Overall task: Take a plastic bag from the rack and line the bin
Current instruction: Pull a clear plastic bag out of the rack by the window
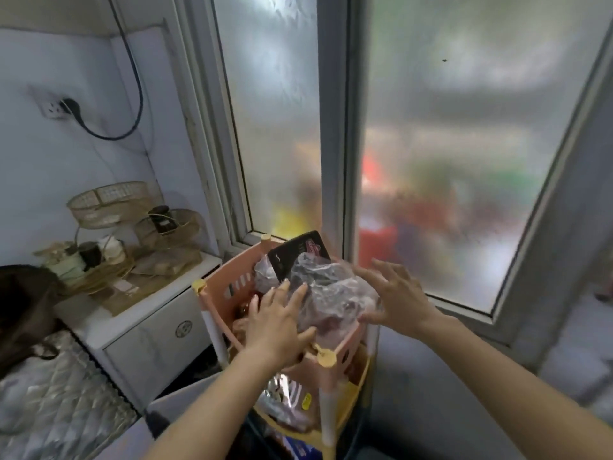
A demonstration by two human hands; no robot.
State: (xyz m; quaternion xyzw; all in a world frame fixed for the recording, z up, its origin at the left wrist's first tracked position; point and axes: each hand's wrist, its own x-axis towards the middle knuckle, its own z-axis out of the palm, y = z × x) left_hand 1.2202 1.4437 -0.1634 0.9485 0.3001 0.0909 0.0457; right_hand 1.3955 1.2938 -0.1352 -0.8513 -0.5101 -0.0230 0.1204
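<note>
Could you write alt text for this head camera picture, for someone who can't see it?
A person's left hand and right hand, fingers spread, reach onto a crumpled clear plastic bag in the top basket of a pink and yellow rack. The rack stands before a frosted window, beside a white cabinet.
</note>
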